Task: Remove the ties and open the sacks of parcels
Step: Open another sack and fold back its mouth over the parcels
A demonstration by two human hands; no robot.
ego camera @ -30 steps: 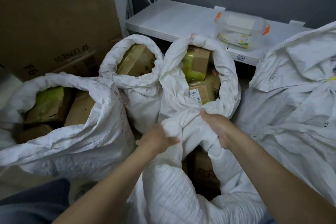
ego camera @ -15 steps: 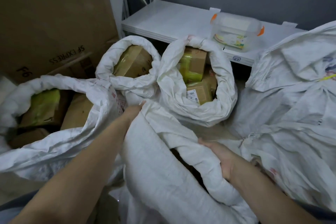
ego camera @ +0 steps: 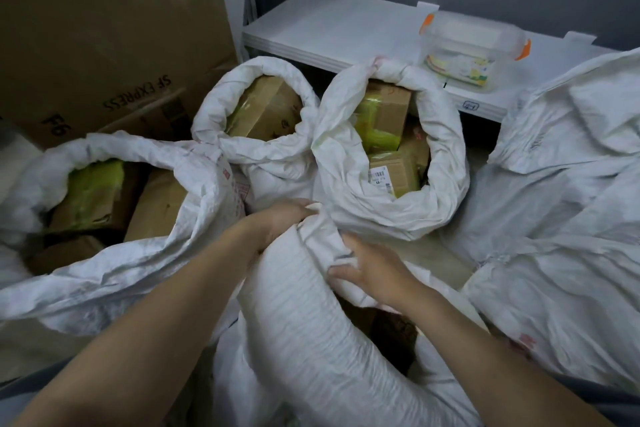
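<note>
Sack (ego camera: 294,322) rim gripped by left hand (ego camera: 282,218) and right hand (ego camera: 372,269)

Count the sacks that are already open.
4: the left sack, the back-middle sack, the back-right sack, and the nearest sack, whose rim the left hand and right hand grip. The heap at right looks shut; more may be hidden.

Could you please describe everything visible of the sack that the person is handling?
The nearest sack is white woven plastic, creased, its mouth open and rolled down into a thick cuff. The left hand grips the cuff's far end; the right hand holds its inner edge. Brown cardboard shows dimly in the dark opening. It stands in front of another open sack.
</note>
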